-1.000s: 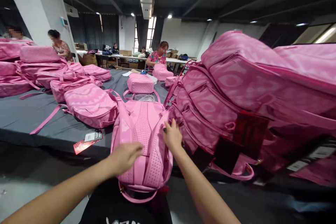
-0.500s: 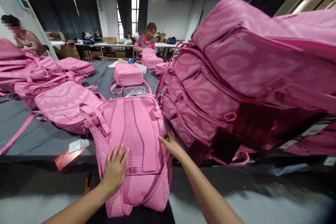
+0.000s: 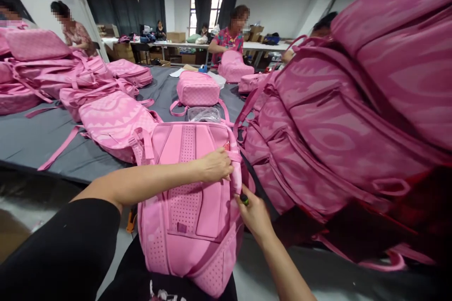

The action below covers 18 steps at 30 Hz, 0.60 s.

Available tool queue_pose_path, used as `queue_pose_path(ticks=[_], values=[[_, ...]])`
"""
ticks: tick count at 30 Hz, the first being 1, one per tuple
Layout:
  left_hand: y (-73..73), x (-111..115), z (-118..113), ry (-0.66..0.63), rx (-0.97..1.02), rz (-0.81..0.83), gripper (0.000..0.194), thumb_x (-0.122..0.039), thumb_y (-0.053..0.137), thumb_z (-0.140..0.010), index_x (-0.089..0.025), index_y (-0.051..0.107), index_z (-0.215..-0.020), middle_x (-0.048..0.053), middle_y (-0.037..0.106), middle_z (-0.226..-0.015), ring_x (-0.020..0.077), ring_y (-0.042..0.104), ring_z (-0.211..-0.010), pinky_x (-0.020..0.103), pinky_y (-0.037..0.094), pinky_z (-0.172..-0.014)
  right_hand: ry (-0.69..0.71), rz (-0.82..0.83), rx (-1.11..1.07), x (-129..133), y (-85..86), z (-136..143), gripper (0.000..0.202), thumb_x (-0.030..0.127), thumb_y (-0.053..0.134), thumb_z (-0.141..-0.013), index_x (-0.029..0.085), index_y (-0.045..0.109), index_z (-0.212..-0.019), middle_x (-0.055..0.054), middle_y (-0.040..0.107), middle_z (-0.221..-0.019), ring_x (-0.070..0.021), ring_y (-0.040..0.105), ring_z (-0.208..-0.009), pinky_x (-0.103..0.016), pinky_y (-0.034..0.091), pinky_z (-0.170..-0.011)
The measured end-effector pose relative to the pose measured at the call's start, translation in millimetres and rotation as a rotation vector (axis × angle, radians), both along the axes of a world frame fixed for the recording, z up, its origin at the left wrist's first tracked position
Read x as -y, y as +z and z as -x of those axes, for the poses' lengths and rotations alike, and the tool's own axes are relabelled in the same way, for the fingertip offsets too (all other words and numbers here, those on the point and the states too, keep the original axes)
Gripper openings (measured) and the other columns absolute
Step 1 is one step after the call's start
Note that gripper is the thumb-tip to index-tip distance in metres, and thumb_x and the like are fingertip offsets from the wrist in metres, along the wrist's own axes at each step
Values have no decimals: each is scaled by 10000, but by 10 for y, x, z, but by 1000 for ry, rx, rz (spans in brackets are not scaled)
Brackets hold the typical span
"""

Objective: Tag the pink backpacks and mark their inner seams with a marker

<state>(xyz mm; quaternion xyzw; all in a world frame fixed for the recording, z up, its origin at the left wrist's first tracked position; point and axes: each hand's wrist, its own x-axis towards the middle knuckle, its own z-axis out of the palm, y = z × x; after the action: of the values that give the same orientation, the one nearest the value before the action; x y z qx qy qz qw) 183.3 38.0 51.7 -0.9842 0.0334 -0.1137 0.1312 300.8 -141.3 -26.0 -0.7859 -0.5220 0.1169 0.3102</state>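
A pink backpack (image 3: 181, 188) stands upright before me on my lap, its padded back panel facing me. My left hand (image 3: 217, 165) reaches across that panel, fingers closed on the shoulder strap (image 3: 236, 156) at the upper right; the fingertips are partly hidden. At the pack's right side my right hand (image 3: 257, 216) is closed around a small tool with a green and black end (image 3: 244, 199); the rest of the tool is hidden. The fingers of this hand are against the pack's side edge.
A tall stack of pink backpacks (image 3: 339, 136) rises close on the right. More packs (image 3: 113, 120) lie on the grey-covered table (image 3: 42, 138) to the left. A small pink bag (image 3: 198, 88) and clear plastic (image 3: 204, 114) sit ahead. Co-workers (image 3: 229, 37) are across the table.
My left hand has moved from lying flat on the lower back panel up and right to the shoulder strap. My right hand stays at the pack's right side. The view has shifted left.
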Motion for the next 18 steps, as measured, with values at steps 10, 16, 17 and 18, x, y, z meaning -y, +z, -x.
queue_pose_path(ticks=[10,16,17,18], values=[[-151,-178,22,-97,-67,4,490,-606,442,-907,-175,674,-888,81,696,-840,225,591,-811,429,383,-926,8,27,36,37,-130,92,533,449,404,-895,153,618,-1283,-154,752,-940,-272,719,-762,-281,460,-587],[217,-741,76,45,-22,-44,457,-555,440,-924,-177,695,-949,113,689,-987,271,518,-1072,491,202,-1115,16,56,81,-18,-196,46,517,412,391,-901,160,592,-1305,-140,748,-914,-274,710,-714,-299,455,-574],[271,-797,94,96,9,-41,457,-550,445,-922,-170,700,-933,118,687,-965,281,508,-1072,510,197,-1106,11,66,90,-25,-196,51,512,412,399,-899,159,594,-1300,-138,747,-905,-271,707,-704,-297,451,-568],[302,-813,109,123,29,-32,449,-550,468,-911,-168,705,-910,116,686,-935,286,505,-1056,521,201,-1094,-1,81,99,-28,-192,60,511,415,409,-897,153,597,-1293,-138,745,-890,-270,705,-698,-295,446,-561]])
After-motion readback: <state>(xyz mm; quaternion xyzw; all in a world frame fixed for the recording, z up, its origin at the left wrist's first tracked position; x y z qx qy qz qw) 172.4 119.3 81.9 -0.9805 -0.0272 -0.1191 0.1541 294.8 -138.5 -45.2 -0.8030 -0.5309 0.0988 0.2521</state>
